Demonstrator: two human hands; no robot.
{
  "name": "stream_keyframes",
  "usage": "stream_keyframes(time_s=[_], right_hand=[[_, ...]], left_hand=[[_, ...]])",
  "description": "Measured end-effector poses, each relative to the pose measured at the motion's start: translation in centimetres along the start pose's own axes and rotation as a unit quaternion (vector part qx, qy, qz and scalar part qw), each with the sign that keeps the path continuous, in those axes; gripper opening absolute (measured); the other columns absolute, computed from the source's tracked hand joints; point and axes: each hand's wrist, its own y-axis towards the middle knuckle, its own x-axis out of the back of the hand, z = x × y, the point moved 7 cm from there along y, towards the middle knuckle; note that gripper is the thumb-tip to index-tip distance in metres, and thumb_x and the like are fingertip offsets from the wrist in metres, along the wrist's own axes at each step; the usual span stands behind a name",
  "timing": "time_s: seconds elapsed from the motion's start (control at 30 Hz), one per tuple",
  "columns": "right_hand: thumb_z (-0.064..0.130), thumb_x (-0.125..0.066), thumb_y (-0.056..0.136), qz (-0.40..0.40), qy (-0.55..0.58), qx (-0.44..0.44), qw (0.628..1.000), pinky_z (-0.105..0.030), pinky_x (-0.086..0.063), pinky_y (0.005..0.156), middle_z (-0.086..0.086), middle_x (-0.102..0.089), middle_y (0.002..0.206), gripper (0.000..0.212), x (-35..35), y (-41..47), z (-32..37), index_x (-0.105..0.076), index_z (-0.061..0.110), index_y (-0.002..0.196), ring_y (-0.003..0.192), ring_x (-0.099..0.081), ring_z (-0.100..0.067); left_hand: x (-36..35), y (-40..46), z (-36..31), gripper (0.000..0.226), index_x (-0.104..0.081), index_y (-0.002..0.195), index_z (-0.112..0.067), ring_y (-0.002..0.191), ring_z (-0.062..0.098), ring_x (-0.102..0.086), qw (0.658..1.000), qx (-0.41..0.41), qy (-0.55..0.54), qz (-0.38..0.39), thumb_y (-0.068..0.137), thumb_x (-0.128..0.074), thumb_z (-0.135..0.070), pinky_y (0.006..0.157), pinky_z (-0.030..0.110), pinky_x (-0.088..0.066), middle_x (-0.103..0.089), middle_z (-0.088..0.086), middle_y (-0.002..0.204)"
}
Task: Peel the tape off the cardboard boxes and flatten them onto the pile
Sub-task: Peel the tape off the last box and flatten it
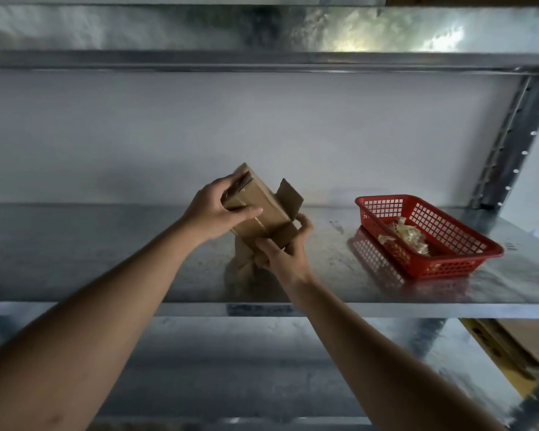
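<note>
Two bare forearms reach up from the bottom of my view toward the metal shelf [106,250]. Right hand [285,255] is nearer, low on the cardboard box [259,209]: I see its fingers curled round the opened flaps at the box's lower end, thumb on the near face. Left hand [218,209] sits a little farther, gripping the upper end, fingers wrapped over the top edge and thumb laid flat across the front panel. Box is held tilted above the shelf surface, upper end leaning left, one flap sticking up at right. I cannot tell whether its lowest flap touches the shelf. Farther right, well apart from the box, a red plastic basket [467,262] rests on the same shelf, holding crumpled pieces of clear tape [408,236]. Behind everything, a pale wall [231,126].
</note>
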Motion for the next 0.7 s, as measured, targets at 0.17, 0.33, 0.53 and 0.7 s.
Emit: stream_keyframes(time_s=[0.17,0.33,0.53,0.7], right_hand=[[0.073,-0.061,0.072,-0.111,-0.208,-0.013,0.972,-0.027,-0.053,0.061,-0.006,-0.054,0.108,0.054,4.5,-0.9,3.2,-0.037,0.032,0.099,0.093,-0.06,-0.02],[0.074,-0.051,0.071,-0.141,-0.293,-0.029,0.945,-0.048,-0.06,0.083,-0.008,-0.058,0.109,0.059,8.0,-2.6,5.0,-0.044,0.025,0.104,0.096,-0.061,-0.024],[0.026,-0.051,0.1,-0.128,-0.4,0.047,0.906,-0.039,-0.054,0.096,-0.005,-0.067,0.125,0.03,9.3,-2.5,7.4,-0.069,0.025,0.123,0.109,-0.064,-0.02],[0.027,-0.053,0.103,-0.117,-0.359,0.092,0.921,-0.048,-0.061,0.074,-0.003,-0.078,0.089,0.03,9.4,-3.2,8.3,-0.078,0.011,0.095,0.083,-0.074,-0.021]], left_hand=[[-2.0,0.8,-2.4,0.104,-0.042,0.155,-0.044,0.141,0.01,-0.044,0.99,-0.041,0.088,0.099,0.063,-0.083,-0.066,0.116,0.033,-0.041,-0.044,-0.014,0.158],[-7.0,0.1,-3.4,0.1,-0.041,0.157,-0.04,0.148,0.008,-0.035,0.964,-0.072,0.172,0.19,0.071,-0.092,-0.05,0.12,0.025,-0.03,-0.037,-0.019,0.158],[-9.6,-0.6,-3.6,0.101,-0.038,0.157,-0.045,0.155,0.016,-0.024,0.942,-0.092,0.256,0.195,0.07,-0.087,-0.064,0.126,0.038,-0.022,-0.026,-0.008,0.169],[-9.6,-1.2,-3.9,0.1,-0.039,0.157,-0.044,0.155,0.018,-0.025,0.946,-0.088,0.25,0.185,0.071,-0.085,-0.065,0.126,0.041,-0.026,-0.027,-0.005,0.168]])
